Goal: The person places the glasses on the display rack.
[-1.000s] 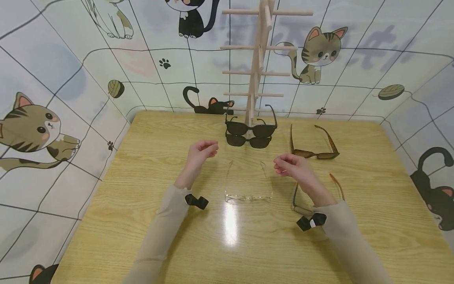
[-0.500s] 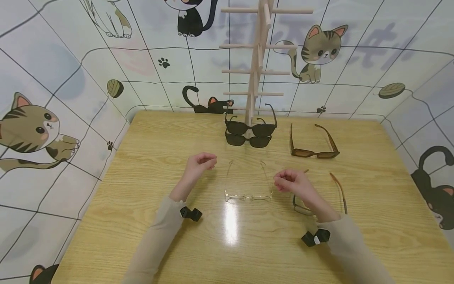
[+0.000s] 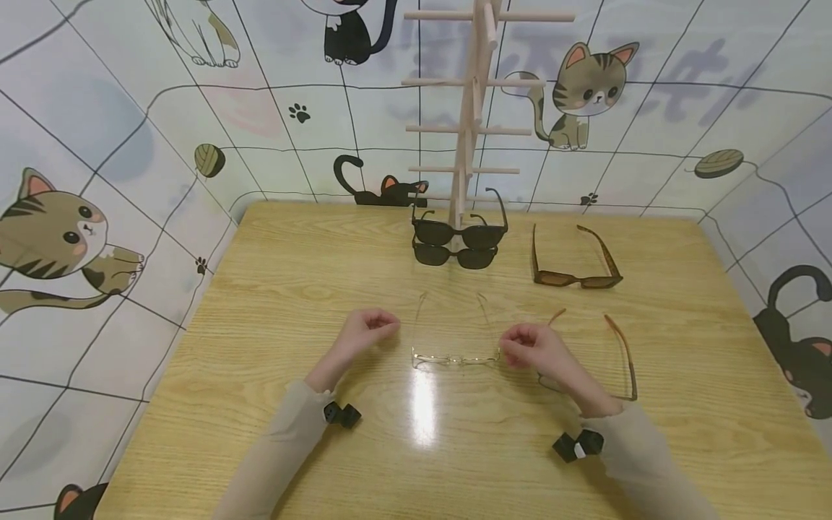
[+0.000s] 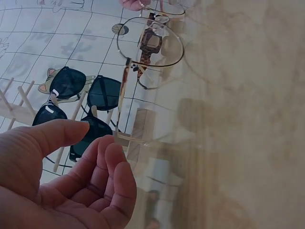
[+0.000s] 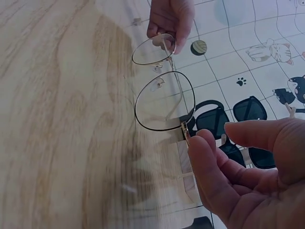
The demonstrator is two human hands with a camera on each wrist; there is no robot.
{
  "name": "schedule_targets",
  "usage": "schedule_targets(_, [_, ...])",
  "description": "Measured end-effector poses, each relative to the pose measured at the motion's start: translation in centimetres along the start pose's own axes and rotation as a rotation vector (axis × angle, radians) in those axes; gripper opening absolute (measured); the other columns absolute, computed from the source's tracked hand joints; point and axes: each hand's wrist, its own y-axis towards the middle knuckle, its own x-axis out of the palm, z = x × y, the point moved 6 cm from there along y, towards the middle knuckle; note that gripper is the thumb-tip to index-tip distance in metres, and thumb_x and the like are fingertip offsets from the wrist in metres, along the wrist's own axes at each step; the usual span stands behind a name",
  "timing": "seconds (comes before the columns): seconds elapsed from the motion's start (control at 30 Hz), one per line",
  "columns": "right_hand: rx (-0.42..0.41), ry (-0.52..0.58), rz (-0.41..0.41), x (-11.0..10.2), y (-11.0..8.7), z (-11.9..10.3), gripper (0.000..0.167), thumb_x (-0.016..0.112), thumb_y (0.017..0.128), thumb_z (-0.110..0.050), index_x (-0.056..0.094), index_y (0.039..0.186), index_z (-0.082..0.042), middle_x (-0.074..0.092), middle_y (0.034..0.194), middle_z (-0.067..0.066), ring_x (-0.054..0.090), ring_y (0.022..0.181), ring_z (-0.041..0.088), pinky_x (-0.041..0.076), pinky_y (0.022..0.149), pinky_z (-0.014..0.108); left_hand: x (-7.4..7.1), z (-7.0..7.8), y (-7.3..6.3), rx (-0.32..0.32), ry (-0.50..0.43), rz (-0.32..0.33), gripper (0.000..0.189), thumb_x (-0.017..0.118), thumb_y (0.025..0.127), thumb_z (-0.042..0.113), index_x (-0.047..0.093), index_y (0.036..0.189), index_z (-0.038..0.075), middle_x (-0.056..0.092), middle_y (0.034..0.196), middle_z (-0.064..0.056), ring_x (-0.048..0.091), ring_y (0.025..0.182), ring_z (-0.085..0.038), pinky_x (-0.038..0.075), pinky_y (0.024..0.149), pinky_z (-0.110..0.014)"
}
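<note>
A pair of thin gold-rimmed eyeglasses (image 3: 456,360) lies on the wooden table, its arms unfolded and pointing away from me. To its left hovers my left hand (image 3: 364,334), fingers loosely bent, with a gap between thumb and fingertips in the left wrist view. My right hand (image 3: 536,352) is at the right hinge of the frame. In the right wrist view its fingers are beside the hinge and eyeglass arm, and its thumb stands apart from them. Whether the fingertips touch the frame I cannot tell. Neither hand holds anything.
Behind stands a wooden display rack (image 3: 464,137) with pegs. Two black sunglasses, an upper pair (image 3: 434,232) and a lower pair (image 3: 477,258), are at its foot. Tortoiseshell sunglasses (image 3: 552,279) lie back right. Glasses with brown arms (image 3: 627,347) are partly behind my right hand.
Both hands have moved back toward me, from beside the tips of the gold-rimmed eyeglasses' arms to nearer the front of the frame. The glasses have not moved.
</note>
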Motion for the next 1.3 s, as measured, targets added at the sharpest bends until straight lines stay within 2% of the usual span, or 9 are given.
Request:
schedule_targets(0.07, [0.009, -0.018, 0.001, 0.1, 0.0, 0.2, 0.022, 0.060, 0.092, -0.009, 0.060, 0.099, 0.012, 0.063, 0.077, 0.016, 0.062, 0.067, 0.017, 0.056, 0.064, 0.031, 0.2, 0.2, -0.5, -0.012, 0.003, -0.024, 0.017, 0.066, 0.087, 0.011, 0.068, 0.097, -0.002, 0.066, 0.083, -0.008, 0.056, 0.069, -0.015, 0.046, 0.060, -0.024])
schedule_targets(0.27, [-0.001, -0.080, 0.008, 0.3, -0.2, 0.2, 0.019, 0.060, 0.091, -0.009, 0.061, 0.095, 0.010, 0.061, 0.072, 0.012, 0.060, 0.066, 0.018, 0.056, 0.061, 0.031, 1.1, -0.2, -1.1, -0.015, 0.017, -0.089, 0.017, 0.067, 0.087, 0.013, 0.068, 0.095, -0.002, 0.066, 0.082, -0.008, 0.058, 0.070, -0.018, 0.050, 0.064, -0.029])
schedule_targets(0.3, [-0.006, -0.096, 0.011, 0.3, -0.1, 0.3, 0.018, 0.060, 0.091, -0.009, 0.061, 0.094, 0.009, 0.061, 0.071, 0.011, 0.060, 0.065, 0.018, 0.056, 0.061, 0.031, 1.2, -0.6, -0.9, -0.009, 0.021, -0.096, 0.017, 0.067, 0.087, 0.015, 0.068, 0.095, 0.000, 0.066, 0.081, -0.005, 0.057, 0.068, -0.015, 0.050, 0.062, -0.027])
schedule_targets(0.43, [-0.011, -0.153, 0.030, 0.4, -0.1, 0.4, 0.015, 0.062, 0.090, -0.008, 0.063, 0.090, 0.007, 0.060, 0.068, 0.010, 0.059, 0.063, 0.018, 0.055, 0.058, 0.029, 1.7, -0.5, -1.1, 0.014, 0.037, -0.131, 0.016, 0.067, 0.087, 0.013, 0.069, 0.094, -0.001, 0.066, 0.080, -0.004, 0.057, 0.066, -0.013, 0.050, 0.061, -0.027])
schedule_targets(0.63, [0.009, -0.163, 0.030, 0.6, 0.0, 0.4, 0.016, 0.061, 0.090, -0.008, 0.064, 0.090, 0.007, 0.061, 0.068, 0.011, 0.060, 0.063, 0.019, 0.055, 0.057, 0.029, 2.4, -0.4, -1.2, 0.072, 0.072, -0.172, 0.016, 0.066, 0.087, 0.012, 0.070, 0.091, -0.002, 0.065, 0.075, -0.005, 0.057, 0.064, -0.011, 0.050, 0.058, -0.025])
schedule_targets(0.8, [0.014, -0.165, 0.021, 0.7, 0.1, 0.4, 0.019, 0.060, 0.092, -0.010, 0.065, 0.090, 0.008, 0.061, 0.067, 0.009, 0.062, 0.062, 0.018, 0.055, 0.056, 0.031, 2.7, 0.0, -1.3, 0.097, 0.103, -0.182, 0.017, 0.067, 0.086, 0.014, 0.071, 0.088, -0.002, 0.065, 0.071, -0.006, 0.056, 0.062, -0.010, 0.048, 0.055, -0.023])
schedule_targets(1.07, [0.023, -0.198, 0.006, 1.1, 0.4, 0.4, 0.016, 0.059, 0.091, -0.006, 0.065, 0.083, 0.008, 0.061, 0.063, 0.007, 0.061, 0.058, 0.015, 0.054, 0.052, 0.029, 3.2, -0.2, -1.3, 0.067, 0.077, -0.195, 0.016, 0.067, 0.086, 0.012, 0.071, 0.086, -0.004, 0.066, 0.069, -0.010, 0.058, 0.061, -0.010, 0.050, 0.057, -0.024])
schedule_targets(1.3, [0.023, -0.177, -0.037, 1.5, 0.5, 0.2, 0.017, 0.057, 0.091, -0.003, 0.062, 0.080, 0.009, 0.061, 0.063, 0.010, 0.062, 0.057, 0.016, 0.055, 0.051, 0.032, 3.6, -0.3, -1.2, 0.019, 0.037, -0.229, 0.018, 0.063, 0.087, 0.005, 0.067, 0.088, -0.013, 0.066, 0.073, -0.023, 0.063, 0.064, -0.021, 0.055, 0.064, -0.042])
